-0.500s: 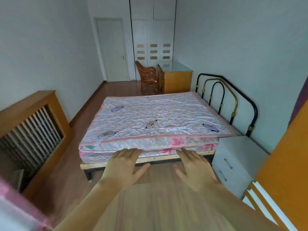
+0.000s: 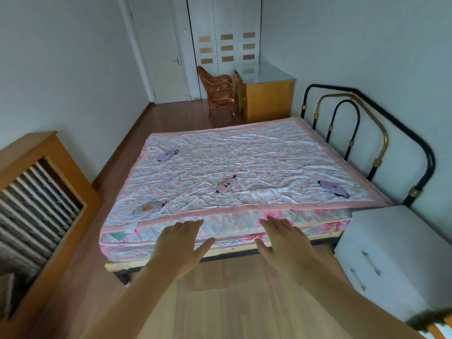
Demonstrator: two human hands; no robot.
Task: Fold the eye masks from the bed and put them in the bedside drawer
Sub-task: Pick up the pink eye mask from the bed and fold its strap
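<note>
Several eye masks lie flat on the pink quilted bed [image 2: 244, 155]: a grey one with an orange patch [image 2: 147, 208] at the near left, a pink one with a panda print [image 2: 226, 186] in the middle, a purple one [image 2: 333, 187] at the near right, and another purple one [image 2: 167, 155] at the far left. My left hand [image 2: 179, 245] and my right hand [image 2: 285, 243] are stretched out side by side in front of the mattress edge, fingers straight, holding nothing. The white bedside cabinet [image 2: 391, 241] stands right of the bed, its drawers [image 2: 367, 267] closed.
A black and brass metal headboard [image 2: 376, 148] runs along the right wall. A wooden slatted frame [image 2: 44, 196] leans at the left. At the far end stand a wicker chair [image 2: 220, 94], a wooden desk [image 2: 266, 94], a door and a wardrobe. Wooden floor [image 2: 232, 309] lies under me.
The view has moved closer to the bed and tilted slightly. Both hands stay spread in front of me, now reaching nearer the mattress edge.
</note>
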